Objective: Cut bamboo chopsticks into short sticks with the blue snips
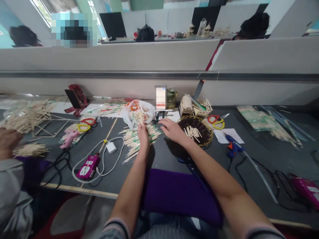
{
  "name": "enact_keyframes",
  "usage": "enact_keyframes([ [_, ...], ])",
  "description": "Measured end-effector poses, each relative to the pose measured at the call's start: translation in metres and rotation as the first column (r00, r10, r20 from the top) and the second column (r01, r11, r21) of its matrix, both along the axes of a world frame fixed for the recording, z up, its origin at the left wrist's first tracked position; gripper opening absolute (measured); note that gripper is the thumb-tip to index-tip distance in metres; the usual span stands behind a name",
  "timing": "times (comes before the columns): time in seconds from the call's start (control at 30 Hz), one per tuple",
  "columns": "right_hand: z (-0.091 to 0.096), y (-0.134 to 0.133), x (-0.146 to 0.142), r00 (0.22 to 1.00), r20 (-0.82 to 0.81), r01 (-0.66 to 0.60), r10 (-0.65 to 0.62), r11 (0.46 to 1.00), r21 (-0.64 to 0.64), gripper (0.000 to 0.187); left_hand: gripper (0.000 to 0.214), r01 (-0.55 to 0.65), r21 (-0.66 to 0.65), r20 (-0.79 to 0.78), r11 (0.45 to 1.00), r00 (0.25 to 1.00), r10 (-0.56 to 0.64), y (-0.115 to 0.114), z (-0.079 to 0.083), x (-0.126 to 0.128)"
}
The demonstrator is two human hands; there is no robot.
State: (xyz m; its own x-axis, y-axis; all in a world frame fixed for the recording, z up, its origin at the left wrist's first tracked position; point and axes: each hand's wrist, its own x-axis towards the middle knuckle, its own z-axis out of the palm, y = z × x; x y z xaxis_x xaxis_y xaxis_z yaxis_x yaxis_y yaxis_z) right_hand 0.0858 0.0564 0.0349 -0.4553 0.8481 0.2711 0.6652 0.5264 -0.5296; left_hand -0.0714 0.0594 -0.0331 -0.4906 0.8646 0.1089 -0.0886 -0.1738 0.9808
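My left hand (143, 134) is closed round a bunch of short wooden sticks (139, 117), which fan out above its fingers in front of a white plastic bag (126, 114). Below that hand lie longer wooden sticks in clear and green wrappers (132, 141). My right hand (172, 129) hovers with bent, parted fingers and nothing visible in them. Its fingertips are close to a propped-up phone (160, 98) with a lit screen. Beside my right wrist, a dark woven basket (206, 131) holds loose short sticks (193, 133).
Right: red-and-yellow scissors (219, 123), a blue glue gun (233, 147), packed sticks (259, 121). Behind the basket stand small stick-built boxes (186, 106) and a glass jar (171, 99). Left: a purple power box (88, 167) with cables, a pink glue gun (68, 140), a co-worker's hand (8, 141).
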Motion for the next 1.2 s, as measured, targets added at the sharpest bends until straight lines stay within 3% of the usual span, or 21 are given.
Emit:
enact_keyframes([
  [0.1, -0.006, -0.053, 0.043, 0.999, -0.031, -0.030, 0.029, 0.999, -0.030, 0.033, 0.038, 0.213, 0.042, 0.000, 0.976, 0.977, -0.214, -0.040, 0.002, 0.031],
  [0.17, -0.018, -0.089, 0.073, 0.999, -0.007, 0.042, -0.043, 0.996, -0.077, 0.033, 0.039, 0.370, 0.032, 0.010, 0.929, 0.929, -0.370, -0.060, -0.001, 0.048],
  [0.27, -0.044, -0.134, 0.111, 0.975, 0.155, 0.174, -0.156, 0.979, -0.107, 0.040, 0.040, 0.515, -0.006, 0.077, 0.857, 0.855, -0.513, -0.074, -0.013, 0.060],
  [0.37, -0.067, -0.160, 0.131, 0.876, 0.386, 0.362, -0.289, 0.923, -0.131, 0.067, 0.041, 0.582, -0.027, 0.124, 0.813, 0.809, -0.575, -0.076, -0.028, 0.063],
  [0.5, -0.077, -0.170, 0.133, 0.820, 0.498, 0.420, -0.282, 0.888, -0.189, 0.079, 0.041, 0.598, -0.035, 0.111, 0.801, 0.798, -0.592, -0.074, -0.039, 0.060],
  [0.6, -0.073, -0.165, 0.128, 0.815, 0.514, 0.414, -0.266, 0.889, -0.197, 0.081, 0.037, 0.572, -0.017, 0.098, 0.820, 0.817, -0.568, -0.073, -0.040, 0.057],
  [0.7, -0.067, -0.157, 0.123, 0.817, 0.528, 0.397, -0.231, 0.890, -0.225, 0.092, 0.039, 0.609, -0.046, 0.088, 0.792, 0.792, -0.604, -0.072, -0.040, 0.055],
  [0.8, -0.062, -0.151, 0.120, 0.826, 0.517, 0.377, -0.224, 0.901, -0.213, 0.087, 0.039, 0.631, -0.067, 0.055, 0.773, 0.775, -0.629, -0.070, -0.041, 0.054],
  [0.9, -0.054, -0.152, 0.120, 0.854, 0.466, 0.359, -0.232, 0.911, -0.203, 0.068, 0.039, 0.598, -0.066, 0.020, 0.799, 0.801, -0.598, -0.070, -0.041, 0.053],
  [1.0, -0.041, -0.157, 0.125, 0.908, 0.334, 0.353, -0.252, 0.890, -0.288, 0.053, 0.038, 0.549, -0.063, -0.007, 0.833, 0.835, -0.551, -0.070, -0.041, 0.054],
  [1.1, -0.031, -0.156, 0.131, 0.961, 0.069, 0.272, -0.267, 0.872, -0.407, 0.048, 0.036, 0.509, -0.043, -0.047, 0.860, 0.858, -0.511, -0.070, -0.039, 0.054],
  [1.2, -0.031, -0.143, 0.125, 0.905, -0.296, 0.153, -0.305, 0.884, -0.441, 0.048, 0.034, 0.501, -0.036, -0.031, 0.865, 0.864, -0.502, -0.070, -0.035, 0.053],
])
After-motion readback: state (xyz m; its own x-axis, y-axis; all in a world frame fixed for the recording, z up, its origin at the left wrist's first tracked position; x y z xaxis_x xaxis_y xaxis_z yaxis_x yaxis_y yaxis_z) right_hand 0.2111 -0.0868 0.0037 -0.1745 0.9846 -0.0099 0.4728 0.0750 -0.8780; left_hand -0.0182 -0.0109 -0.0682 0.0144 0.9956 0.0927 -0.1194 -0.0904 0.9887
